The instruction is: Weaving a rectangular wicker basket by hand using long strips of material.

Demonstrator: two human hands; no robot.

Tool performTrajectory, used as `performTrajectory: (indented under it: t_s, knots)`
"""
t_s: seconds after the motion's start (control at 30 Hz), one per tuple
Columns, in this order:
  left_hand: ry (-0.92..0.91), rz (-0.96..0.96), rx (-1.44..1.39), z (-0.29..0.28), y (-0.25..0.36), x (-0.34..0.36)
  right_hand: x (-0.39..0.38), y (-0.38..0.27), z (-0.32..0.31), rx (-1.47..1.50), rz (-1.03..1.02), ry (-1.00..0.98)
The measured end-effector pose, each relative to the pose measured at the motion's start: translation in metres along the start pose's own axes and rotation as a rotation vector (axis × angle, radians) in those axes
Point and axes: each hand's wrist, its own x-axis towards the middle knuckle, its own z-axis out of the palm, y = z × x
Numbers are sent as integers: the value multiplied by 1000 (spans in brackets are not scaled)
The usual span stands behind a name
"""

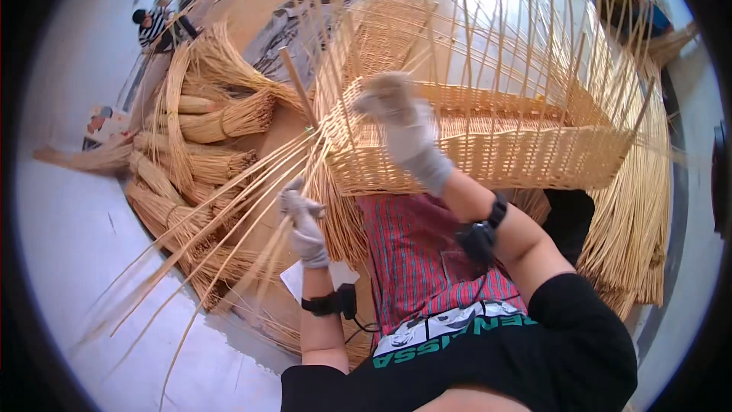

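Your left hand (305, 227) sits by loose strands (293, 154), your blurred right hand (396, 111) over the left end of the woven basket (488, 156) ahead; neither grip can be told. Ideally, keep tension even and the upright stakes (644, 107) straight.

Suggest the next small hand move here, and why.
Probably draw one of the loose strands in toward the left end of the basket with the left hand: they fan out unwoven there, that hand is beside them, and the right hand is over that end. Blur hides whether either hand grips one.
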Motion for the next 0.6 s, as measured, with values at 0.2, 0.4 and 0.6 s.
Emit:
performTrajectory:
  t_s: [0.2, 0.4, 0.6]
  knots:
    - [-145, 744, 606, 63, -50, -6, -70, 118, -58, 465, 271, 424]
    - [-622, 161, 1043, 105, -22, 61, -67, 74, -53, 377, 181, 363]
    - [-56, 16, 71, 35, -87, -6, -108, -2, -56, -74, -578, -794]
